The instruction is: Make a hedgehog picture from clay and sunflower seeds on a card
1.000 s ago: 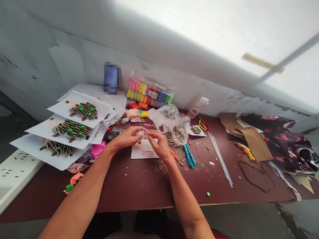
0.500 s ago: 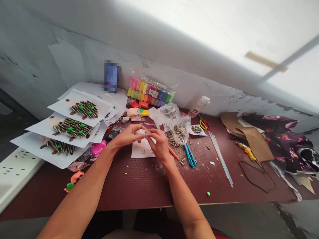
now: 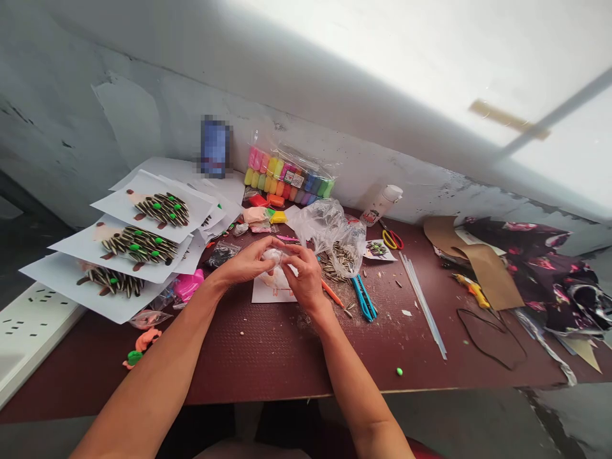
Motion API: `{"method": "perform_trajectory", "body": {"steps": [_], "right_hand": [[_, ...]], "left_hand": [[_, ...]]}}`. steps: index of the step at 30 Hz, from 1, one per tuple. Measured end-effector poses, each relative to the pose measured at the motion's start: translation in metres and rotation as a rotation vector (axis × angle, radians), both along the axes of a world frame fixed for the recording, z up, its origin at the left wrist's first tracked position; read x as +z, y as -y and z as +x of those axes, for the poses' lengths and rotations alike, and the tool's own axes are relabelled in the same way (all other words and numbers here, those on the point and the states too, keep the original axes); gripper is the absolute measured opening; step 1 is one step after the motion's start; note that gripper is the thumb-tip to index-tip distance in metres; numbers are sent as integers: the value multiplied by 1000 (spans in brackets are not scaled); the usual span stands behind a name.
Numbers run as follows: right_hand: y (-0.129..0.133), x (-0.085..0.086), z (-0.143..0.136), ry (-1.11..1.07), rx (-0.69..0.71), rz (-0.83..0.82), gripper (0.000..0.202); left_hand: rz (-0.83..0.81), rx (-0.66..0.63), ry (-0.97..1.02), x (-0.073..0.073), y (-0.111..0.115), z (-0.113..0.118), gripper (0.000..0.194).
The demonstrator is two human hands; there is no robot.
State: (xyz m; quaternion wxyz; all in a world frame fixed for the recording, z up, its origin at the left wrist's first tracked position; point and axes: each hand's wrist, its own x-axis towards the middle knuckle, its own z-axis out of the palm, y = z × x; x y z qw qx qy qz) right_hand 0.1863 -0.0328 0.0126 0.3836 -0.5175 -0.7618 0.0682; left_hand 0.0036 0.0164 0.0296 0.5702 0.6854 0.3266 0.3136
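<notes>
Centre of the frame: both hands meet over the dark red desk (image 3: pixel 268 357), fingers pinched together on a small pale lump (image 3: pixel 275 257), likely soft clay in a clear wrap, though it's too small to say for sure. The left hand (image 3: pixel 246 260) cups it from the left, fingers curled closed around it; the right hand (image 3: pixel 306 274) grips it from the right with thumb and fingertips. The lump sits above a white sheet (image 3: pixel 270 290) bearing a faint drawing, which lies flat on the desk just under the hands.

Just right of the hands, a crumpled clear plastic bag (image 3: pixel 329 233) spills striped sunflower seeds (image 3: pixel 339 261). Beside them lie an orange pen (image 3: pixel 332 294) and a blue cutter (image 3: pixel 364 298). Upper centre, against the wall, a pack of coloured clay blocks (image 3: pixel 287 178). At left, stacked white sheets carry seed hedgehogs (image 3: pixel 138 245) dotted with green. Further right: red-and-yellow scissors (image 3: pixel 392 240), a white glue bottle (image 3: pixel 380 205), clear sticks (image 3: pixel 423 299), brown card (image 3: pixel 482 264) and flowered cloth (image 3: pixel 549 274)
</notes>
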Motion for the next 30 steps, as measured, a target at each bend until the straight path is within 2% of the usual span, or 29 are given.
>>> {"method": "perform_trajectory", "body": {"steps": [5,9,12,14,16,19,24,28,30], "right_hand": [[2,5,-3,-103,18,-19,12],[1,6,-2,-321,64,-140,8],[-2,5,3,-511,94,-252,14],[-3,3,7,-537,79,-279,18],[-4,0,10,-465,46,-270,21],[-3,-7,12,-276,27,-250,22],[-4,-19,11,-19,18,-287,34],[-6,-19,9,77,-1,-309,35],[-7,-18,8,120,-13,-320,36]], "left_hand": [[-19,46,-36,-2,-2,1,37],[-14,92,-63,0,-4,-2,34],[10,227,-111,-2,-10,-5,34],[6,340,-180,-8,-15,-9,39],[66,434,-298,-15,-20,-12,44],[281,535,-499,-24,-24,-15,41],[413,532,-751,-30,-21,-15,44],[558,562,-738,-21,-16,-13,59],[627,545,-683,-17,-15,-12,56]]}}
